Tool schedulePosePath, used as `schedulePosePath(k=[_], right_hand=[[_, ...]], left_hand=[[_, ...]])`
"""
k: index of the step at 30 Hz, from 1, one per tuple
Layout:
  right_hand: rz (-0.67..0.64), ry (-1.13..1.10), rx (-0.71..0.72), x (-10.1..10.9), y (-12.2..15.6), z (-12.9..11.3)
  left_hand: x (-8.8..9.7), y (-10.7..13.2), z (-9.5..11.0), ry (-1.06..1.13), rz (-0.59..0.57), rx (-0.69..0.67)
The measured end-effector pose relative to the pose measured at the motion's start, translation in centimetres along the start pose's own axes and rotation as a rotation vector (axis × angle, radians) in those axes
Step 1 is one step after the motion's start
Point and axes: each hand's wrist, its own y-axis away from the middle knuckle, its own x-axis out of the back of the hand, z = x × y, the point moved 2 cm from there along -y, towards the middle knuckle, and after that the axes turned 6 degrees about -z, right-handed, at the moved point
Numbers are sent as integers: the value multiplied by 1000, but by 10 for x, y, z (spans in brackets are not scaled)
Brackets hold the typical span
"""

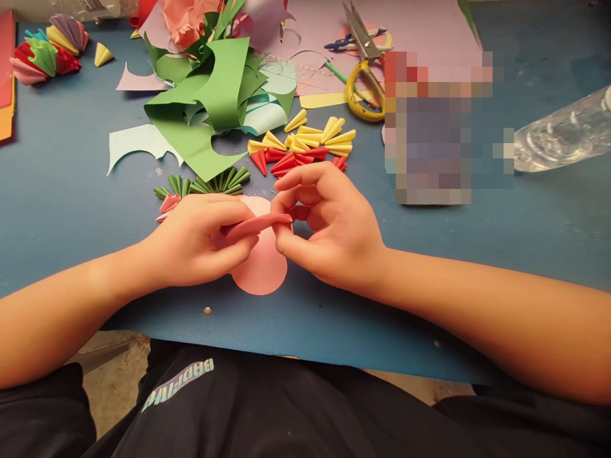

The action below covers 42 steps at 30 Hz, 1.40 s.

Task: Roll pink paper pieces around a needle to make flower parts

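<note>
Both hands, left hand [195, 245] and right hand [329, 232], fingers pinched shut on pink paper strip [258, 224]; near table edge [305, 356].

A paper-craft worktable, likely at home or in a small workshop: a blue tabletop [62, 191] strewn with green paper offcuts [214, 95], rows of folded yellow cones [315, 135], red cones [286, 160] and green cones [214, 183], yellow-handled scissors [365, 70], a finished multicoloured paper fan [45, 51] and a plastic bottle [563, 133]
</note>
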Motion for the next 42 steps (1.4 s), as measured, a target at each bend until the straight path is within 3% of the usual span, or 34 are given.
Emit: schedulePosePath(k=[10,21,23,26,31,36,42], right_hand=[[78,192,52,-1,5,0],[261,184,-54,9,-5,5],[216,172,-11,11,-7,6],[21,179,94,10,-7,3],[-157,146,205,5,-5,-2],[-154,117,283,5,-4,-6],[-93,76,115,7,-2,-9]], left_hand=[[-5,0,5,-83,8,-41],[5,4,1,-20,50,62],[6,5,0,-5,61,89],[5,4,1,41,22,73],[1,3,6,37,-83,-97],[2,4,9,97,-153,-70],[3,5,3,130,-145,30]])
